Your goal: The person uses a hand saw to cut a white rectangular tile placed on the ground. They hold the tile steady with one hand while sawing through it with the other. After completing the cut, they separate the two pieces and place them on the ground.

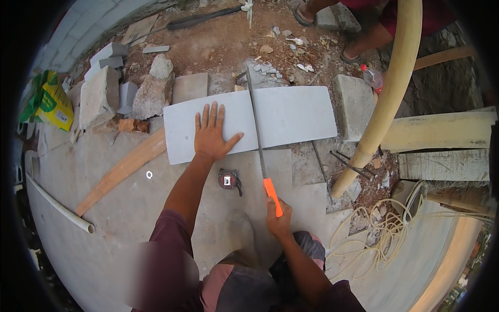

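Observation:
My left hand [213, 132] lies flat with fingers spread on the left part of a pale grey block [179, 132]. My right hand [277, 216] is closed around the orange handle [272, 192] of a hand saw. The saw's long blade [256, 127] crosses the block, whose right part [296, 112] extends beyond it; whether the block is fully severed there, I cannot tell. A tape measure [227, 179] lies just below the block, between my forearms.
Rubble and rough blocks [99, 96], a yellow-green sack [57, 112], a wooden plank [114, 171] and white pipe [65, 210] are left. A bamboo pole [374, 143], plastic bottle [372, 78], boards [442, 161] and coiled hose [374, 244] are right. Another person's legs [371, 39] stand at upper right.

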{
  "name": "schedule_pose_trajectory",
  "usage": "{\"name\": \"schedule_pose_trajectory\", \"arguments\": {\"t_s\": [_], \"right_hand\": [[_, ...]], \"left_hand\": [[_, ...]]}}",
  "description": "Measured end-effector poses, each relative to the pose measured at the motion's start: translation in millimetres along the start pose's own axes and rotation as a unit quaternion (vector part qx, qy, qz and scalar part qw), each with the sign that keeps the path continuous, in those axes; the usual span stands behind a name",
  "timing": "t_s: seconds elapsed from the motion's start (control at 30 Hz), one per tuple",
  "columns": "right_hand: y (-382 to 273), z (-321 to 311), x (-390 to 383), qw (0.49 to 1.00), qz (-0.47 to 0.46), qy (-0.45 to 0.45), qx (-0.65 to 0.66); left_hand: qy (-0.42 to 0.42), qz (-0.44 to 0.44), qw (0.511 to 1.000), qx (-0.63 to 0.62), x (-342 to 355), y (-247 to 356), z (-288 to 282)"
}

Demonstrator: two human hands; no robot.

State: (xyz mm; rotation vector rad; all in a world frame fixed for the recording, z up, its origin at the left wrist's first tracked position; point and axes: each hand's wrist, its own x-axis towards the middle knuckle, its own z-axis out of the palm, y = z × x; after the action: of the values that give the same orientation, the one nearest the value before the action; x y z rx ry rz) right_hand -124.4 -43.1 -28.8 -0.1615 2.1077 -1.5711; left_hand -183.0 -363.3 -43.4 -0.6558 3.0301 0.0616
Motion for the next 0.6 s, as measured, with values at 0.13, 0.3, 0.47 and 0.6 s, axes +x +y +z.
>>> {"name": "schedule_pose_trajectory", "arguments": {"t_s": [0.13, 0.3, 0.47, 0.6], "right_hand": [[-3, -10, -45, 0.996, -0.079, 0.017, -0.022], [-8, -1, 8, 1.000, -0.014, 0.009, -0.017], [2, -4, -45, 0.995, -0.093, 0.043, 0.000], [1, -5, -7, 0.999, -0.043, 0.012, -0.003]], "left_hand": [[0.003, -0.002, 1.000, -0.005, -1, -6, -9], [0.010, 0.002, 1.000, -0.001, 8, 4, -1], [-0.005, -0.010, 1.000, -0.010, -6, 1, -4], [0.015, 0.004, 1.000, 0.004, 9, 3, -4]]}}
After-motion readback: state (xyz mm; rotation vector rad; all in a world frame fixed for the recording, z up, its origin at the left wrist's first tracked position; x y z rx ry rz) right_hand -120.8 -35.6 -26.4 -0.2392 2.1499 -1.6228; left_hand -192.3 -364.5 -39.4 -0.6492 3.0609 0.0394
